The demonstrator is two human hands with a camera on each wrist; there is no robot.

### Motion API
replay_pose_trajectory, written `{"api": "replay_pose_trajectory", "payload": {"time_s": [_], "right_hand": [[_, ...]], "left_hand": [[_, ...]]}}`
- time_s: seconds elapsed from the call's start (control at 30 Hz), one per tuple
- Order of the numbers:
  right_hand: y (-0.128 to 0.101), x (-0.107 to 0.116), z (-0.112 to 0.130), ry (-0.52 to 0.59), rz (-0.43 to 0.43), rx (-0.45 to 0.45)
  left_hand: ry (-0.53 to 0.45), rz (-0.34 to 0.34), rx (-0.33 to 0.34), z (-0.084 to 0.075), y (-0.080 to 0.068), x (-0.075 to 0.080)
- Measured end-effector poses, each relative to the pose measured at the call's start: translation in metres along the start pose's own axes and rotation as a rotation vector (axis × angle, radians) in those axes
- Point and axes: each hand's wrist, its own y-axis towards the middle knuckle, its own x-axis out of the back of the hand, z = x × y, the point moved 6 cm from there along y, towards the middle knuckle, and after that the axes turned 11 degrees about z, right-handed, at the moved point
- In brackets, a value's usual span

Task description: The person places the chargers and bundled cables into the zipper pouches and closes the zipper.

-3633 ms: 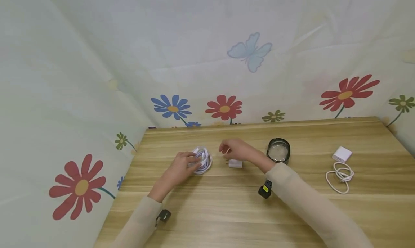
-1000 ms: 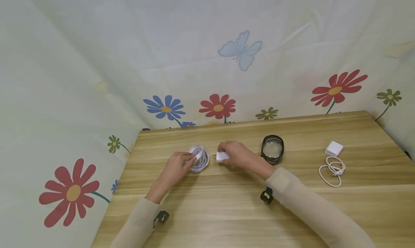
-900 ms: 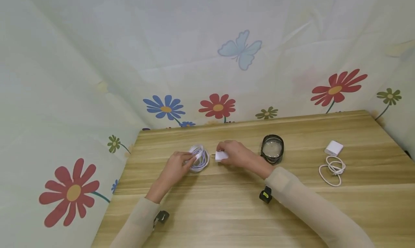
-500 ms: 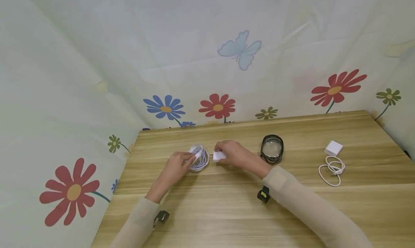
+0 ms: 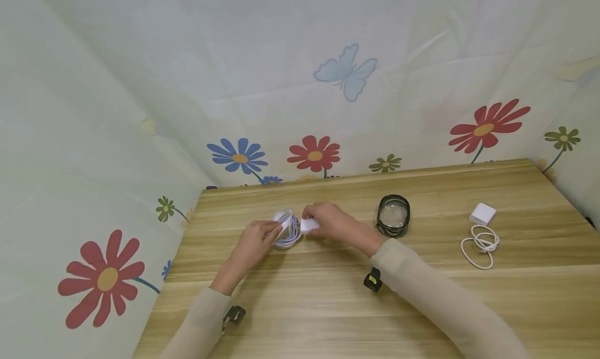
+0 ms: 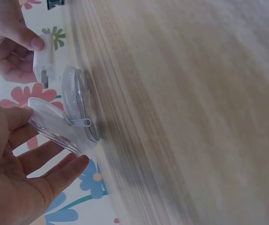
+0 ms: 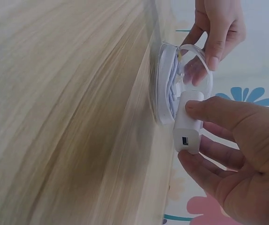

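Note:
A clear round zip case (image 5: 287,233) with a coiled white cable inside lies on the wooden table (image 5: 328,307). My left hand (image 5: 274,230) pinches its clear lid (image 6: 55,126) and holds it lifted open. My right hand (image 5: 310,219) grips a small white charger (image 5: 309,225) between thumb and fingers, right at the case's open mouth. In the right wrist view the charger (image 7: 187,124) shows its USB port and touches the rim of the case (image 7: 165,89). The left wrist view shows the charger (image 6: 44,65) just above the case (image 6: 78,110).
A black round case (image 5: 392,215) stands right of my right hand. Further right lie a second white charger (image 5: 483,213) and a loose white cable (image 5: 480,244). Flowered cloth walls (image 5: 300,88) close in the table at the back and left.
My right hand picked the white charger up off the table and carried it left to the open case. My left hand has kept the lid lifted.

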Motion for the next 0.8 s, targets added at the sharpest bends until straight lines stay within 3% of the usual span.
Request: {"api": "replay_pose_trajectory", "payload": {"time_s": [0.17, 0.53, 0.8], "right_hand": [[0.008, -0.003, 0.001, 0.021, 0.011, -0.029], [0.019, -0.003, 0.011, 0.031, 0.005, -0.001], [0.025, -0.005, 0.004, 0.025, -0.021, -0.036]], "left_hand": [[-0.005, 0.005, 0.008, -0.001, 0.000, -0.001], [-0.028, -0.020, -0.027, -0.001, 0.000, 0.000], [-0.031, -0.022, -0.030, -0.001, 0.000, 0.002]]}}
